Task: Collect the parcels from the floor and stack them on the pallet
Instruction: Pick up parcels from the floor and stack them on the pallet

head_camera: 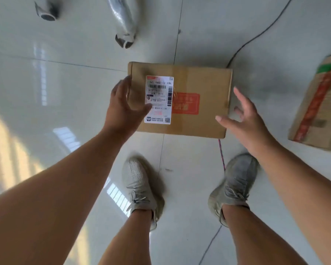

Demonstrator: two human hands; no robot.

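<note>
Head view shows the brown parcel [182,100] lying flat on the floor just in front of my shoes, not lifted yet. My left hand [122,104] and right hand [243,119] are both wide and hold nothing, one at each side of it. A second parcel [319,106] waits at the right. I see no pallet, so the stacking seems all ahead. The floor [65,83] is glossy pale tile; a dark cable [256,37] runs across it.
</note>
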